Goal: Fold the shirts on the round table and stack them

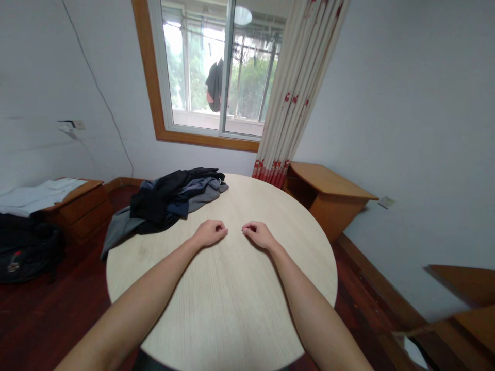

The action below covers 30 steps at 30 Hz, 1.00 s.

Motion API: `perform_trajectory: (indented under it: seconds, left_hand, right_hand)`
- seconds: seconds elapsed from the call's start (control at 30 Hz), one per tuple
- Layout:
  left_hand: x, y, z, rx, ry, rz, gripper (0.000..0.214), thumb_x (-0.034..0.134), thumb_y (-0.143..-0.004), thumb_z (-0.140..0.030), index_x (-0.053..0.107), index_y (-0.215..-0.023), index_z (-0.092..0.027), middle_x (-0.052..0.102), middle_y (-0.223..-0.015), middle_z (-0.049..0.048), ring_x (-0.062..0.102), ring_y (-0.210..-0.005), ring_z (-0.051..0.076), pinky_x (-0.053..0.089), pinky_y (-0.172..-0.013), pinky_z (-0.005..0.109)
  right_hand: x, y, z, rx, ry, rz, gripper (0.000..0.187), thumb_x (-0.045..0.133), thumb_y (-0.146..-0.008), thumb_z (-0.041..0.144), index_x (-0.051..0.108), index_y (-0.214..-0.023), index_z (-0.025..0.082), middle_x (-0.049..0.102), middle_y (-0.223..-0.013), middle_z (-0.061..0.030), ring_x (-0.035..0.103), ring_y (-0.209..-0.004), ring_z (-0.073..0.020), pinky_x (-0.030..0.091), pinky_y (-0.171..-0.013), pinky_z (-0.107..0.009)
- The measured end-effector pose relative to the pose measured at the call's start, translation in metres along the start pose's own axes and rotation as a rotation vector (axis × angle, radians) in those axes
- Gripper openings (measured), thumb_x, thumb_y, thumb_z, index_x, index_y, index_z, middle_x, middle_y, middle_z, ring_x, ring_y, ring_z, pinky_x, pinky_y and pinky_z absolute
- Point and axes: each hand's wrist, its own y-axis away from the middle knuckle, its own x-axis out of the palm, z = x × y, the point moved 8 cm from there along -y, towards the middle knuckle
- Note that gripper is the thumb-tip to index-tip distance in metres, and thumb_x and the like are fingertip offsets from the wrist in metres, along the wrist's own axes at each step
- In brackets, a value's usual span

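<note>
Both forearms reach out over a round, pale wooden table. My left hand rests on the tabletop near the middle, fingers curled into a loose fist with nothing in it. My right hand lies a short way to its right, also curled shut and holding nothing. The two fists face each other with a small gap between them. A heap of dark clothes, black, navy and grey, lies on the table's far left and hangs over its edge, a forearm's length beyond my left hand.
A low wooden cabinet stands at the back right beside a red-patterned curtain. At the left are a wooden drawer unit with white cloth on it and a black bag on the dark red floor. A window is behind the table.
</note>
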Motion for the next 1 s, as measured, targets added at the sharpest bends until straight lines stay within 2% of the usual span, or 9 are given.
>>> perform_trajectory:
  seconds: [0.13, 0.2, 0.37, 0.47, 0.57, 0.63, 0.73, 0.83, 1.0]
  left_hand:
    - [0.0, 0.0, -0.004, 0.015, 0.025, -0.019, 0.026, 0.059, -0.082, -0.04, 0.072, -0.074, -0.019, 0.07, -0.072, 0.0021, 0.06, -0.066, 0.016, 0.037, -0.061, 0.026]
    - [-0.009, 0.0, -0.005, 0.014, 0.027, -0.121, 0.024, 0.059, -0.08, -0.038, 0.07, -0.07, -0.019, 0.069, -0.068, 0.0019, 0.059, -0.064, 0.016, 0.037, -0.06, 0.026]
    - [-0.078, 0.02, 0.004, 0.054, -0.058, -0.665, 0.03, 0.047, -0.084, -0.033, 0.063, -0.061, -0.019, 0.063, -0.061, 0.0029, 0.056, -0.059, 0.016, 0.036, -0.059, 0.029]
    - [-0.117, 0.034, 0.015, 0.086, -0.14, -0.82, 0.029, 0.045, -0.084, -0.03, 0.063, -0.063, -0.02, 0.065, -0.066, 0.0051, 0.06, -0.067, 0.02, 0.039, -0.065, 0.031]
    - [-0.153, 0.049, 0.032, -0.034, -0.266, -0.987, 0.02, 0.05, -0.084, -0.028, 0.067, -0.08, -0.019, 0.07, -0.09, 0.0093, 0.061, -0.092, 0.026, 0.042, -0.086, 0.038]
    - [-0.17, 0.059, 0.044, -0.149, -0.337, -1.089, 0.026, 0.056, -0.082, -0.027, 0.067, -0.103, -0.017, 0.066, -0.117, 0.0133, 0.054, -0.114, 0.032, 0.035, -0.102, 0.046]
    - [-0.18, 0.066, 0.065, -0.288, -0.359, -1.113, 0.041, 0.064, -0.078, -0.026, 0.062, -0.118, -0.016, 0.054, -0.137, 0.0169, 0.043, -0.129, 0.036, 0.021, -0.112, 0.056]
    - [-0.182, 0.069, 0.083, -0.358, -0.33, -1.095, 0.026, 0.064, -0.081, -0.026, 0.067, -0.106, -0.018, 0.061, -0.129, 0.0154, 0.048, -0.124, 0.036, 0.019, -0.113, 0.057]
    - [-0.181, 0.065, 0.072, -0.172, -0.29, -1.13, 0.015, 0.056, -0.091, -0.03, 0.067, -0.09, -0.019, 0.072, -0.104, 0.0141, 0.059, -0.103, 0.031, 0.031, -0.104, 0.051]
  right_hand:
    - [0.001, -0.001, -0.001, -0.005, -0.005, 0.005, 0.025, 0.061, -0.08, 0.034, 0.074, -0.09, 0.015, 0.073, -0.083, -0.0057, 0.061, -0.073, -0.017, 0.046, -0.069, -0.028]
    - [0.001, -0.001, -0.002, -0.007, -0.007, 0.007, 0.025, 0.061, -0.079, 0.034, 0.074, -0.089, 0.015, 0.073, -0.082, -0.0056, 0.061, -0.072, -0.017, 0.045, -0.069, -0.029]
    - [0.001, -0.001, -0.003, 0.004, -0.012, 0.016, 0.025, 0.061, -0.079, 0.035, 0.073, -0.088, 0.015, 0.072, -0.082, -0.0052, 0.06, -0.072, -0.0168, 0.045, -0.068, -0.029]
    - [0.001, -0.001, -0.002, 0.004, -0.012, 0.021, 0.026, 0.061, -0.08, 0.035, 0.073, -0.089, 0.014, 0.073, -0.083, -0.0056, 0.06, -0.072, -0.0168, 0.045, -0.068, -0.029]
    - [0.0, 0.0, 0.001, -0.012, -0.01, 0.02, 0.025, 0.061, -0.08, 0.034, 0.073, -0.089, 0.014, 0.073, -0.084, -0.0062, 0.06, -0.073, -0.0172, 0.045, -0.069, -0.029]
    - [0.0, 0.0, 0.002, -0.021, -0.014, 0.026, 0.025, 0.061, -0.08, 0.034, 0.073, -0.089, 0.014, 0.073, -0.085, -0.0067, 0.061, -0.074, -0.0175, 0.045, -0.07, -0.029]
    - [0.001, 0.0, 0.001, -0.021, -0.019, 0.034, 0.026, 0.061, -0.08, 0.034, 0.073, -0.089, 0.014, 0.072, -0.085, -0.0071, 0.061, -0.074, -0.0179, 0.046, -0.069, -0.029]
    - [0.001, -0.001, -0.001, -0.021, -0.017, 0.032, 0.026, 0.061, -0.08, 0.034, 0.073, -0.09, 0.014, 0.072, -0.084, -0.007, 0.062, -0.074, -0.0181, 0.046, -0.069, -0.029]
    - [0.001, -0.001, -0.001, -0.032, -0.013, 0.028, 0.024, 0.062, -0.08, 0.033, 0.073, -0.09, 0.015, 0.074, -0.086, -0.0073, 0.063, -0.077, -0.0192, 0.047, -0.071, -0.03]
